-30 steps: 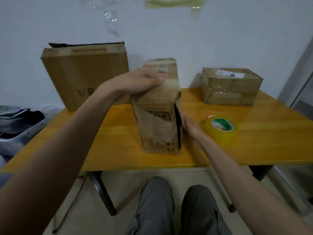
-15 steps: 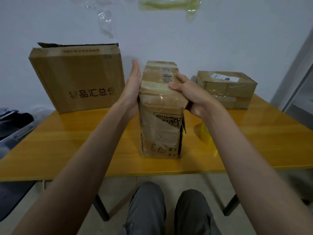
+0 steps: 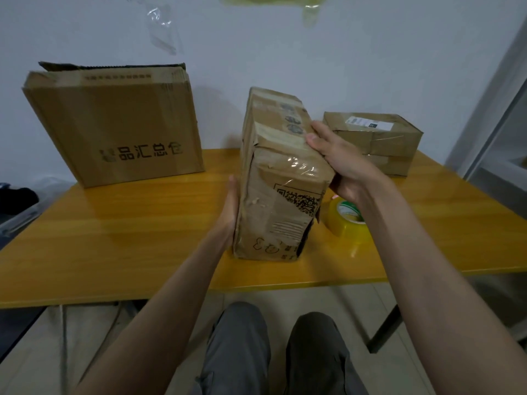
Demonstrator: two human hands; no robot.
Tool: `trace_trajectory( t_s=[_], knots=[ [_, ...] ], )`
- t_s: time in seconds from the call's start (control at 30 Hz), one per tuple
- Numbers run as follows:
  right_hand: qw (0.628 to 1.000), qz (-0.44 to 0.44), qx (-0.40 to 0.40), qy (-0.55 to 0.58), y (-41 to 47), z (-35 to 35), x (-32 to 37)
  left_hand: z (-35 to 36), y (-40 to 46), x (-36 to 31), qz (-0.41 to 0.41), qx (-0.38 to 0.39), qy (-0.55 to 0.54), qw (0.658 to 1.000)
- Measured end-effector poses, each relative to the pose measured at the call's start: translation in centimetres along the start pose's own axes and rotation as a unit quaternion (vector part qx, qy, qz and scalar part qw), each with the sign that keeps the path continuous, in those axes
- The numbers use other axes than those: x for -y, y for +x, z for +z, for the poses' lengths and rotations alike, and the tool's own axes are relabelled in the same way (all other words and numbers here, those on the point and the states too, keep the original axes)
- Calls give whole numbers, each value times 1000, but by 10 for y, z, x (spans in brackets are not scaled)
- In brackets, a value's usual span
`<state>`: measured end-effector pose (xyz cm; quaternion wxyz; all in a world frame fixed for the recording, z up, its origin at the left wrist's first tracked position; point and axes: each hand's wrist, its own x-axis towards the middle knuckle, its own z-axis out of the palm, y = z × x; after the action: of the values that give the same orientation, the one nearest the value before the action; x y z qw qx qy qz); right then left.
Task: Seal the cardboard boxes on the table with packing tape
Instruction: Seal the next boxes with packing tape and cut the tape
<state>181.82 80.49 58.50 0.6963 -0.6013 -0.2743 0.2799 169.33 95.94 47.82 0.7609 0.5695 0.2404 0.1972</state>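
Observation:
A tall, worn cardboard box (image 3: 273, 195) stands on end at the middle of the yellow table (image 3: 128, 223), tilted slightly to the left. My left hand (image 3: 231, 206) presses flat against its lower left side with straight fingers. My right hand (image 3: 339, 161) grips its upper right edge, thumb on the taped top face. A roll of yellow packing tape (image 3: 346, 220) lies on the table just right of the box, partly hidden by my right forearm.
A large printed cardboard box (image 3: 114, 124) leans against the wall at the back left. A small taped box (image 3: 376, 141) with a white label sits at the back right. Tape scraps (image 3: 162, 27) hang on the wall. My knees are under the table's front edge.
My left hand slid down from the box's top left edge to its lower left side. The box now tilts a little left. My right hand stays on the upper right edge.

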Motion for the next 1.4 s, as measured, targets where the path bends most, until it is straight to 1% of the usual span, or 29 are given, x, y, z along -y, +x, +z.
trace_trajectory(
  t_s=[0.07, 0.13, 0.23, 0.3, 0.37, 0.47, 0.53, 0.57, 0.63, 0.7, 0.77, 0.83, 0.87, 0.93, 0.97, 1.03, 1.07, 1.1, 1.13, 1.2, 1.3, 1.4],
  knots=[
    [1000, 1, 13, -24, 3, 11, 0, -5, -3, 9, -18, -50, 7, 999],
    [999, 1, 27, -28, 7, 16, -1, -10, 0, 14, -12, -76, 12, 997],
    [999, -3, 30, -18, 10, 18, -3, -13, 5, 7, -18, -86, 30, 996],
    [1000, -9, 24, 5, 8, 16, -5, -11, 8, -1, -33, -69, 24, 997],
    [999, -17, 14, 36, 7, 8, -6, -8, 8, -11, -46, -68, 33, 996],
    [997, -14, -11, 78, 2, -7, -9, -24, 18, -36, -63, -85, 59, 993],
    [996, 18, -27, 78, 0, -14, -22, -39, 22, -62, -61, -120, 83, 987],
    [998, 38, -28, 46, 0, -15, -31, -47, 22, -75, -54, -151, 130, 978],
    [996, 83, 1, -34, 0, -14, -48, -64, 23, -92, -31, -212, 248, 945],
    [990, 128, 28, -56, 4, -11, -59, -75, 25, -96, -14, -233, 355, 905],
    [985, 163, 58, -21, 12, -9, -66, -78, 26, -99, -15, -219, 455, 863],
    [980, 180, 74, 29, 14, -12, -72, -75, 31, -100, -22, -185, 530, 827],
    [977, 190, 80, 49, 15, -13, -76, -69, 32, -102, -19, -177, 574, 799],
    [972, 211, 73, 67, 18, -18, -88, -54, 40, -107, 6, -181, 653, 735],
    [972, 214, 68, 69, 19, -19, -92, -45, 48, -108, 22, -171, 684, 709],
    [973, 212, 55, 72, 20, -18, -96, -22, 73, -108, 64, -110, 733, 668],
    [974, 208, 54, 74, 22, -17, -97, -6, 86, -107, 77, -66, 748, 656],
    [975, 205, 53, 75, 22, -16, -97, 11, 100, -103, 80, -24, 752, 653],
    [975, 204, 49, 76, 23, -16, -98, 25, 112, -99, 80, 13, 753, 654],
    [974, 208, 41, 81, 25, -18, -100, 46, 134, -88, 73, 55, 747, 659],
    [972, 216, 29, 92, 29, -21, -105, 46, 159, -81, 45, 48, 752, 656],
    [973, 205, 21, 104, 31, -22, -108, 35, 170, -91, 19, 23, 744, 667]
  ],
)
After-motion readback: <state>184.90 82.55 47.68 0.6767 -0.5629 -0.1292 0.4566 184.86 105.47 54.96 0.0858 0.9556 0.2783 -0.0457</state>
